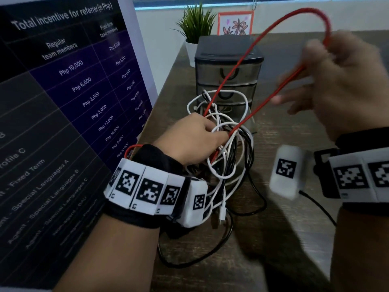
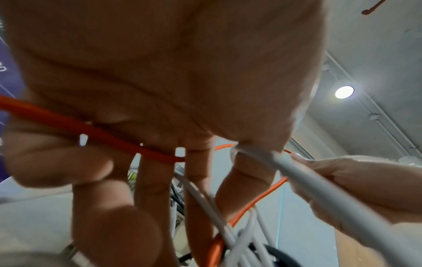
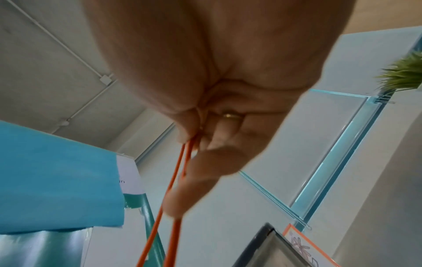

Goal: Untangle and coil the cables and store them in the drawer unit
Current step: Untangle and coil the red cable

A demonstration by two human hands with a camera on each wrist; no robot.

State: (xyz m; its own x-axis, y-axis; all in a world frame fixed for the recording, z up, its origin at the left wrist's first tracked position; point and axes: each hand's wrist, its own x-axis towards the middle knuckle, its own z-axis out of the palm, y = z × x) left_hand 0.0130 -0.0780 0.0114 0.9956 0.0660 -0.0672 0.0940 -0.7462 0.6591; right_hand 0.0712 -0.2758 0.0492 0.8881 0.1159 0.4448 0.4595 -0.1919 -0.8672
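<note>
A tangled bundle of cables (image 1: 228,157), white and black strands knotted together, is gripped above the desk (image 1: 273,239) by the left hand (image 1: 189,140), whose fingers are curled through the loops; in the left wrist view the red cable (image 2: 95,131) is seen running across the palm and between the fingers (image 2: 157,182). From the bundle the red cable (image 1: 248,57) rises in a tall loop to the right hand (image 1: 339,85), which is raised, blurred, and pinches two runs of it between thumb and fingers, the other fingers being loosely extended. In the right wrist view the two red strands (image 3: 175,198) are seen leaving the pinched fingers (image 3: 200,168) downward. Black strands hang from the bundle and lie looped on the desk. Behind the bundle a dark drawer unit (image 1: 228,70) stands on the desk with its drawers closed. A potted plant (image 1: 194,32) and a framed flower picture (image 1: 235,23) stand behind the unit, and a printed poster (image 1: 67,98) stands at the left.
</note>
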